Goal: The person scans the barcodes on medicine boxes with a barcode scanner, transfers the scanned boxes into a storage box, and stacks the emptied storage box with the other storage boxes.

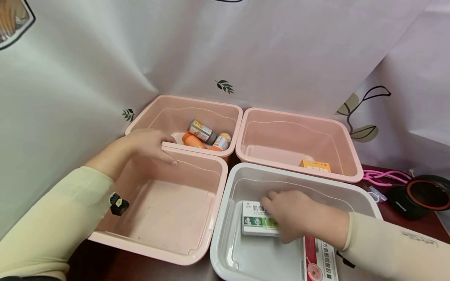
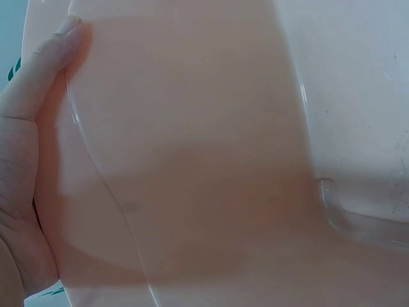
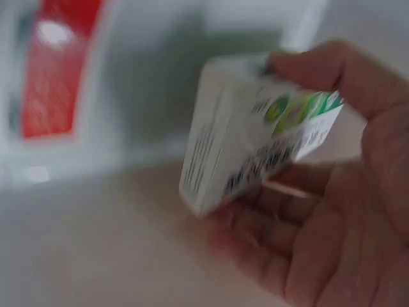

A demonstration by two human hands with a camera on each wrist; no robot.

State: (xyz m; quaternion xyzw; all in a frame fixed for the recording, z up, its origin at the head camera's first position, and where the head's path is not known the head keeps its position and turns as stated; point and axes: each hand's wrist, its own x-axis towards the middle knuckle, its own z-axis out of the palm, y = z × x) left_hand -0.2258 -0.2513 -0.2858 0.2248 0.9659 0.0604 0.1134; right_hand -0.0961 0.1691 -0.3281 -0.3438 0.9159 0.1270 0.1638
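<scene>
My right hand (image 1: pixel 293 212) reaches into the grey bin (image 1: pixel 242 168) and grips a white and green medicine box (image 1: pixel 258 221). Seen from the right wrist, that medicine box (image 3: pixel 239 137) sits tilted between the thumb and the curled fingers. Below the hand lies a red and white medicine box (image 1: pixel 320 261), partly hidden by my forearm. At the left, my left hand (image 1: pixel 147 144) grips the rim of the front pink bin (image 1: pixel 218 195), its thumb down inside the wall. The left wrist view shows the thumb of this hand (image 2: pixel 22 147) along the bin's inner wall.
The rear left pink bin (image 1: pixel 200 102) holds orange and grey bottles (image 1: pixel 202 132). In the rear right pink bin (image 1: pixel 295 113) lies an orange box (image 1: pixel 315 165). A black round device (image 1: pixel 415 197) and a pink cord (image 1: pixel 384 175) are at the right. A patterned curtain (image 1: pixel 281 50) hangs behind.
</scene>
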